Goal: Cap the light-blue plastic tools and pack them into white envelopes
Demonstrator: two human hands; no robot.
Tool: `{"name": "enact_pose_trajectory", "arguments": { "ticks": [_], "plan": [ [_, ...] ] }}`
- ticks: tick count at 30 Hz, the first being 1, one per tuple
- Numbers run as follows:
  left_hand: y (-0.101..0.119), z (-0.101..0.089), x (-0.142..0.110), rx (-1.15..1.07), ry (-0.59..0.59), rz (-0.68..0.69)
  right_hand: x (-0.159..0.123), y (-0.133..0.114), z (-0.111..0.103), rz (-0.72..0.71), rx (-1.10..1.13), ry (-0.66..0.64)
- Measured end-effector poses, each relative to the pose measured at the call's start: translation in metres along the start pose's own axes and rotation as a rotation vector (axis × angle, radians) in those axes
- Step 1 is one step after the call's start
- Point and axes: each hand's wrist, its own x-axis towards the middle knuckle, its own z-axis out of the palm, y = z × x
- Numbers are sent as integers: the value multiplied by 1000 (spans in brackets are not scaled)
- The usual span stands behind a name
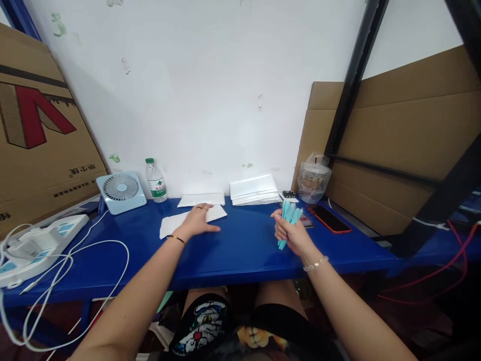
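- While the right hand (pixel 292 231) grips a bunch of light-blue strips (pixel 291 215) above the blue table (pixel 240 250), the left hand (pixel 197 220), fingers spread, rests on a white sheet (pixel 173 225).
- Second white sheet (pixel 202 200): just behind, by the wall.
- White stack (pixel 253 189): right of that, near the wall.

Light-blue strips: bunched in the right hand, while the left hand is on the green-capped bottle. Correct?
Wrong on the left hand: the head view shows it over the nearer white paper, fingers spread, not on the green-capped bottle, which stands farther back near the wall. The light-blue strips are bunched in the right hand, as stated.
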Motion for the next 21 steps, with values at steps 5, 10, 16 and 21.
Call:
{"name": "enact_pose_trajectory", "arguments": {
  "ticks": [5, 10, 16, 21],
  "plan": [
    [-66, -22, 11, 223, -235, -280, -4, 18, -7, 83, -23, 2],
    [-49, -26, 6, 56, -185, -204, -8, 8, -2, 49, 30, 24],
    [23, -27, 3, -1219, -32, -390, -9, -17, 10, -216, -48, 94],
    [85, 1, -5, -2011, -141, -514, -13, -48, 31, -628, -430, 186]
  ]
}}
